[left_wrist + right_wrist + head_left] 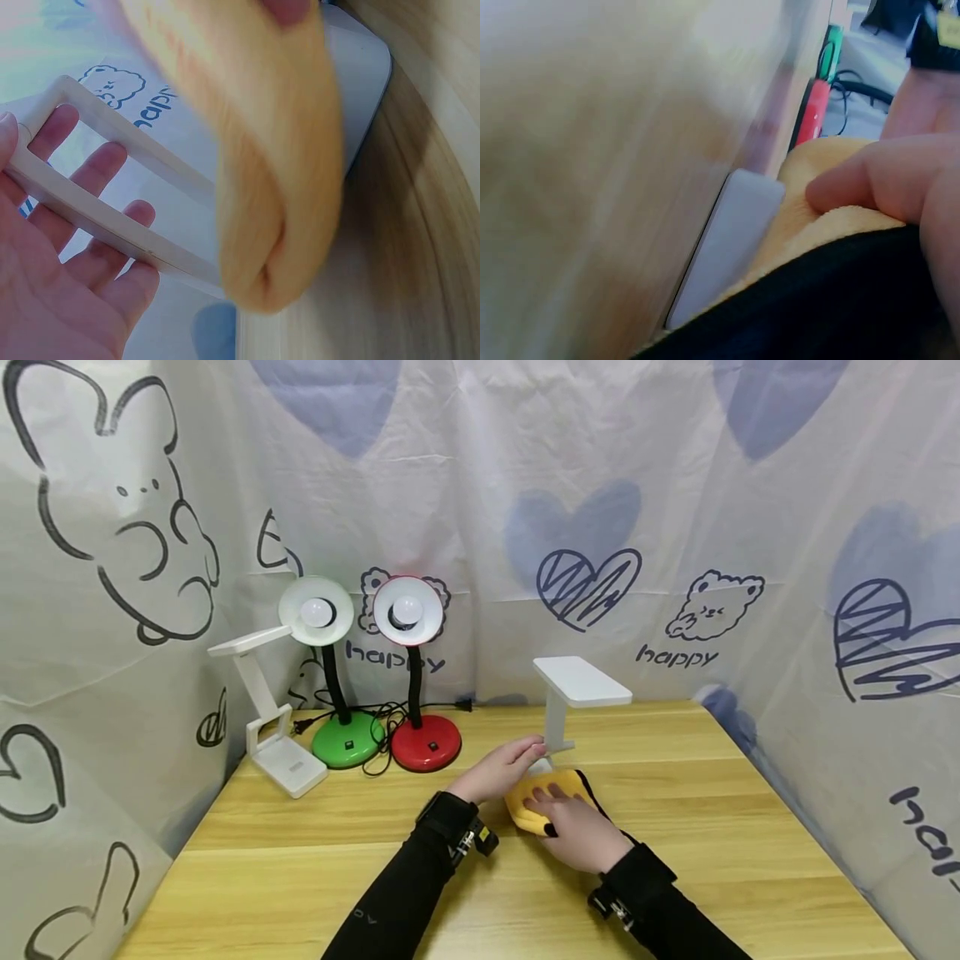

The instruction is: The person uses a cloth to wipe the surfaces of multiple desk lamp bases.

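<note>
A white desk lamp (581, 681) stands right of centre on the wooden table. My left hand (506, 768) holds it low on the stem; in the left wrist view its fingers (101, 169) reach round the lamp's white open frame (112, 202). Over the lamp's base (724, 244) lies a folded yellow cloth (525, 806) with a black edge. My right hand (581, 831) rests on that cloth, fingers spread and pressing down on it. The cloth covers much of the base, and one corner of the base shows in the left wrist view.
At the back left stand a green-based lamp (348, 743), a red-based lamp (426, 745) and another white folding lamp (288, 766). Black cords (386, 714) lie tangled between the coloured bases. A printed curtain (480, 510) hangs behind and along both sides of the table (712, 827).
</note>
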Available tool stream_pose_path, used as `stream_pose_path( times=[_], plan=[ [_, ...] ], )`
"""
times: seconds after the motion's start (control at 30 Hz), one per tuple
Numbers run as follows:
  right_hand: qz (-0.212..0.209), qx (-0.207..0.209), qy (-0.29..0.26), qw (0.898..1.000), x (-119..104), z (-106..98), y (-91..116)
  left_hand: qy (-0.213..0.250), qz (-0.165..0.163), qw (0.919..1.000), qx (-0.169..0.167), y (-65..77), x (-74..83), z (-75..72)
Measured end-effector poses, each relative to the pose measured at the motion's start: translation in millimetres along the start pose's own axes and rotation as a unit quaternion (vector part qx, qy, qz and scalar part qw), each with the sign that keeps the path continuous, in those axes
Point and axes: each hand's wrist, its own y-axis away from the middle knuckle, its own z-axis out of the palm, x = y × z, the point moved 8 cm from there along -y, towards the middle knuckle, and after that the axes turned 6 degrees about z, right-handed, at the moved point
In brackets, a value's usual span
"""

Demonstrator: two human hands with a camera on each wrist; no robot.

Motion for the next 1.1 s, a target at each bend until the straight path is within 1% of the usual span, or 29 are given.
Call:
stream_pose_path(
  times=[0.13,0.23,0.33,0.4,0.53,0.83,1.03,1.1],
  plan=[
    [0.001,-0.023,0.006,1.000,-6,-1,20,-0.009,-0.004,0.9999,0.004,-0.2,0.7,0.4],
    [-0.002,-0.032,0.004,0.999,-12,-4,32,-0.016,-0.006,0.9998,0.004,-0.3,0.6,0.4],
    [-0.003,-0.032,0.004,0.999,-15,-6,38,-0.017,-0.010,0.9998,0.005,-0.2,-0.4,0.7],
    [-0.003,-0.027,0.003,1.000,-14,-7,37,-0.018,-0.009,0.9998,0.005,-0.3,-1.6,0.8],
    [-0.005,-0.014,-0.002,1.000,-9,-6,28,-0.019,-0.003,0.9998,0.004,-0.7,-2.2,0.3],
    [-0.009,0.021,-0.014,1.000,-1,-9,-6,-0.008,0.003,1.0000,-0.002,-0.5,-2.3,-0.7],
    [-0.002,0.026,-0.052,0.998,10,-7,-30,0.009,0.002,0.9999,-0.005,-1.2,-2.7,1.8],
    [-0.009,0.034,-0.056,0.998,13,-7,-37,0.014,0.007,0.9999,-0.005,-1.7,-1.8,2.6]
  ],
)
